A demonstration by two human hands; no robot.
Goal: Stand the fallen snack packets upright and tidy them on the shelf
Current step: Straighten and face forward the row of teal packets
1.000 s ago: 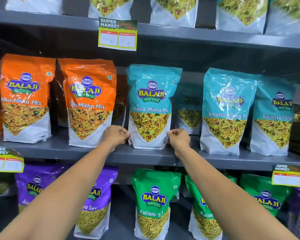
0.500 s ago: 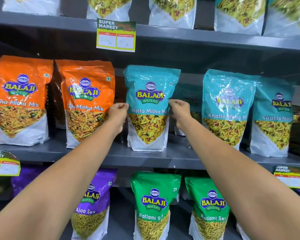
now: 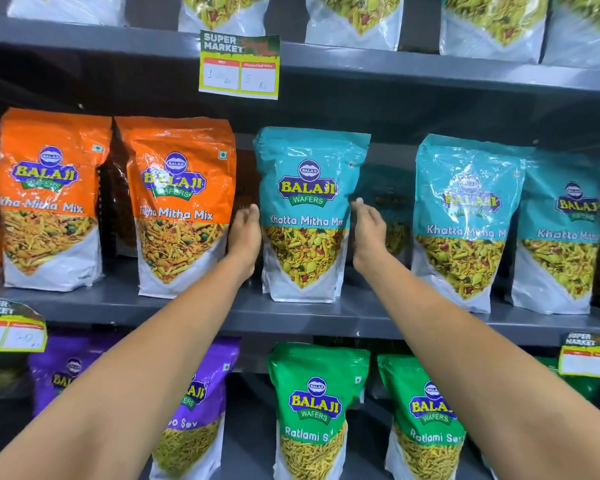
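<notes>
Grey metal shelving (image 3: 309, 317) filled the view in three tiers, its back panel (image 3: 430, 109) dark and shadowed. Green-and-yellow "Super Market" price tags (image 3: 239, 68) hung from the shelf edges. Light fell from the front.

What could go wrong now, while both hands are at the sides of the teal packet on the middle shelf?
1. The teal Khatta Mitha packet stands near the front edge of the middle shelf; a push could tip it off.
2. The left hand is close to the orange Tikha Mitha packet and may knock it.
3. The right hand could disturb the dim packet behind.
</notes>
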